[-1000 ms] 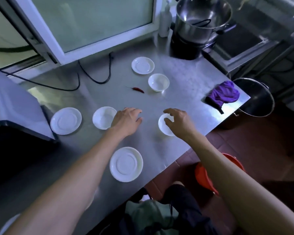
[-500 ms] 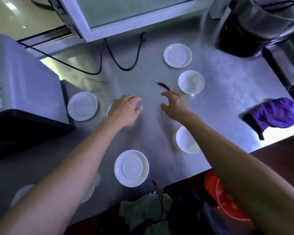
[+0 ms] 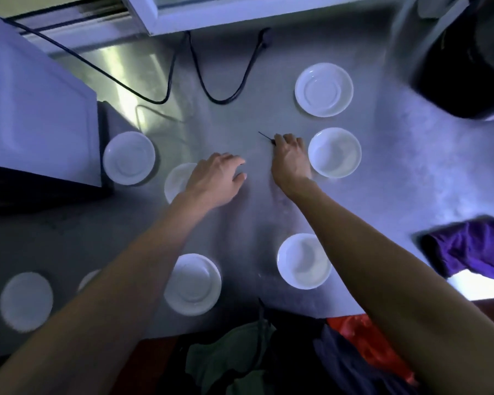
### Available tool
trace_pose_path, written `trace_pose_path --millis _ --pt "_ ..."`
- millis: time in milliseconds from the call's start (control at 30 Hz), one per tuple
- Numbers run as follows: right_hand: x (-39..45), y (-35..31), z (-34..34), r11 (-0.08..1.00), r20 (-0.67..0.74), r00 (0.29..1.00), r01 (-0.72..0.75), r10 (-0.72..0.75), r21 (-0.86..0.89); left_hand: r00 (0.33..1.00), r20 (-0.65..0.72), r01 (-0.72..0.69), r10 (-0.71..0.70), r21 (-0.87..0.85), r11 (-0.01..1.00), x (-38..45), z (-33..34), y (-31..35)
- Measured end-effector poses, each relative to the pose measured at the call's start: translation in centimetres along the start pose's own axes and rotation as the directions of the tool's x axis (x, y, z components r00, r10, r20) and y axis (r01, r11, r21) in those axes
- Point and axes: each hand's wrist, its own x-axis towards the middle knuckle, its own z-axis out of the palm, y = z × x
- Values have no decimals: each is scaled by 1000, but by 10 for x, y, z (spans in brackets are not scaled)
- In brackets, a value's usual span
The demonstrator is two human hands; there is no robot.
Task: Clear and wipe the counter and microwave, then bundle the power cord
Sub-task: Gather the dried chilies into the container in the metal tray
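A steel counter (image 3: 411, 181) carries several white saucers and bowls. My right hand (image 3: 288, 158) is curled down over a chili pepper, whose thin stem (image 3: 264, 136) pokes out past the fingertips, just left of a white bowl (image 3: 334, 152). My left hand (image 3: 217, 178) lies flat and empty on the counter, partly covering a small bowl (image 3: 176, 181). The microwave (image 3: 35, 109) stands at the left. Its black power cord (image 3: 220, 98) loops along the back. A purple cloth (image 3: 474, 249) lies at the right edge.
Saucers sit at the back (image 3: 323, 89), beside the microwave (image 3: 129, 158), at the front (image 3: 193, 283) and at the far left (image 3: 26, 302). Another bowl (image 3: 304, 260) is under my right forearm. A dark cooker (image 3: 468, 58) stands back right. A red bucket (image 3: 362, 334) is below the counter edge.
My right hand left the front bowl, reached back to the chili and closed over it. The view moved forward over the counter. My left hand stayed by the small bowl.
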Motion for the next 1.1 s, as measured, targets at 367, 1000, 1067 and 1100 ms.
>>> trace_pose_path --millis 367,1000,1067,1100 --pt "12 -6 12 998 40 999 7 -9 67 992 -49 115 -119 -71 991 -35 8 -10" --pt "-72 -76 24 965 -40 983 181 -177 189 959 -198 157 -204 -231 960 -154 34 -58" --pt "-92 -93 24 945 -52 974 226 -220 237 947 -222 172 -233 -262 950 -178 36 -64" --pt "-103 -102 25 931 -63 969 245 -237 271 938 -236 187 -253 -268 945 -190 37 -67"
